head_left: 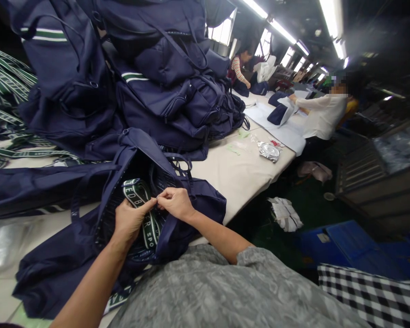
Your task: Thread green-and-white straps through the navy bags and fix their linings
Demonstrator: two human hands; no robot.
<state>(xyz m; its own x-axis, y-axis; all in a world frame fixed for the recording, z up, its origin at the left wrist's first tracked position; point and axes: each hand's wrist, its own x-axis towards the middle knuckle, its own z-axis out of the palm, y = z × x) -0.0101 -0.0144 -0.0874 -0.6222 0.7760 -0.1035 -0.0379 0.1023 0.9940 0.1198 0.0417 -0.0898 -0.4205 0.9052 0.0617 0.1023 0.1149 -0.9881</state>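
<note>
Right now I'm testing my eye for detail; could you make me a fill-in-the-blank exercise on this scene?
The left hand and right hand are at an open dark-____ bag.
The strap inside it has ____ letters.
The cloth at the lower right is black-and-white ____.

Missing words: blue; white; checked.

A long table covered in cream cloth [222,173] runs from near left to far right. On its near part lies an open navy fabric bag [58,259], with clear, crinkled plastic packaging [2,246] to its left. Farther back rises a heap of navy fabric bags [167,98]; green-and-white lettered webbing straps [7,98] spread left of it. By the table's right edge, a rounded, crumpled silver bundle [269,151] sits beside small red scraps [276,143], nearer than a flat white sheet [276,133].
</note>
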